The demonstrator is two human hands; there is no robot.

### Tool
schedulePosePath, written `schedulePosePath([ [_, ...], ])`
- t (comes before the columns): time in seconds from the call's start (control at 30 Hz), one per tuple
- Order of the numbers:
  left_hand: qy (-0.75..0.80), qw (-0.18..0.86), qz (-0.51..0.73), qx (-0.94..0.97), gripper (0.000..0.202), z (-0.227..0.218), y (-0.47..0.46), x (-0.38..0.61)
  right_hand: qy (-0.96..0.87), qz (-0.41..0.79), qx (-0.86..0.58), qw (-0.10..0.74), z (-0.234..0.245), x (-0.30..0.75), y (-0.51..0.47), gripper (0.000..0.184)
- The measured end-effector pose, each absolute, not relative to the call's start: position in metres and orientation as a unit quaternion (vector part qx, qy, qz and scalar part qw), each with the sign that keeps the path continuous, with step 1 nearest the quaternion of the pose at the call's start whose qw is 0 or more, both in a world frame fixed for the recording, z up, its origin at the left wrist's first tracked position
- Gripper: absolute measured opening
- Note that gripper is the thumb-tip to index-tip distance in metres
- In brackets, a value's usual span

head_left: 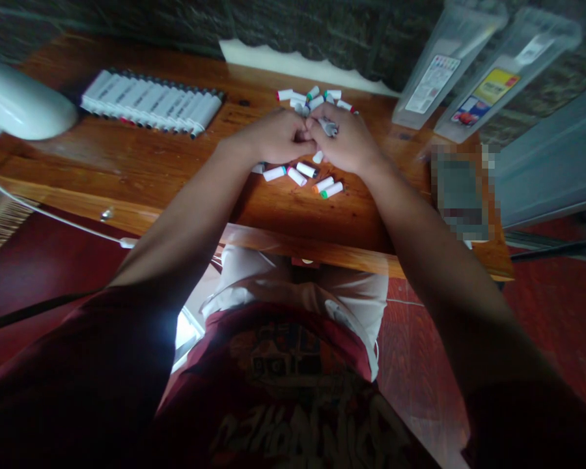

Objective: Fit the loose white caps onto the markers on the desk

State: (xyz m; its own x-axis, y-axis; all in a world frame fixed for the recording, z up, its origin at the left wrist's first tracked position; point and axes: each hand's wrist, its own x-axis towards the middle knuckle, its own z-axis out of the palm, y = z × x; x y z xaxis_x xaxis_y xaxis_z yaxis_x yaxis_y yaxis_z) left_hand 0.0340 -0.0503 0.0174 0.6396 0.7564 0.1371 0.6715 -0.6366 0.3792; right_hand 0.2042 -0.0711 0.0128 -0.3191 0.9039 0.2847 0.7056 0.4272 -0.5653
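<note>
My left hand point(273, 137) and my right hand point(344, 138) meet in the middle of the wooden table point(127, 150), fingertips touching. My right hand is closed around a grey-marked marker point(328, 127), and most of that marker is hidden by my fingers. Whether my left fingers hold it too is hidden. A cluster of white markers point(312, 98) with coloured caps lies just beyond my hands. Several more loose markers point(306, 170) lie just below them, including one with a green end point(332, 189).
A long row of white markers point(151, 101) lies at the far left. Two clear plastic marker cases point(508, 71) rest at the far right. A pixelated rectangular object point(459, 192) sits near the right edge. A white lamp head point(19, 104) and its cable point(29, 205) hang at the left.
</note>
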Motion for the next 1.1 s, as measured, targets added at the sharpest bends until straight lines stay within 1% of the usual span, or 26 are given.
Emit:
schedulePosePath([
  [0.1,0.385,0.102,0.113,0.91,0.025,0.02,-0.052,0.034,-0.792,0.167,-0.51,0.29,0.014,0.203,-0.071,0.02],
  [0.27,0.369,0.075,0.115,0.919,0.025,0.018,-0.049,0.032,-0.805,0.127,-0.507,0.282,0.016,0.202,-0.071,0.02],
  [0.43,0.394,0.079,0.101,0.91,0.028,0.016,-0.05,0.032,-0.804,0.118,-0.522,0.257,0.02,0.201,-0.073,0.022],
  [0.53,0.385,0.076,0.123,0.911,0.028,0.016,-0.051,0.033,-0.809,0.121,-0.513,0.261,0.02,0.201,-0.075,0.021],
  [0.67,0.373,0.075,0.142,0.914,0.029,0.016,-0.053,0.032,-0.81,0.129,-0.508,0.264,0.022,0.202,-0.079,0.027],
  [0.83,0.35,0.076,0.162,0.92,0.029,0.015,-0.051,0.03,-0.809,0.135,-0.515,0.247,0.026,0.202,-0.082,0.029],
  [1.1,0.369,0.077,0.132,0.917,0.029,0.017,-0.055,0.031,-0.806,0.138,-0.519,0.249,0.027,0.2,-0.082,0.029],
])
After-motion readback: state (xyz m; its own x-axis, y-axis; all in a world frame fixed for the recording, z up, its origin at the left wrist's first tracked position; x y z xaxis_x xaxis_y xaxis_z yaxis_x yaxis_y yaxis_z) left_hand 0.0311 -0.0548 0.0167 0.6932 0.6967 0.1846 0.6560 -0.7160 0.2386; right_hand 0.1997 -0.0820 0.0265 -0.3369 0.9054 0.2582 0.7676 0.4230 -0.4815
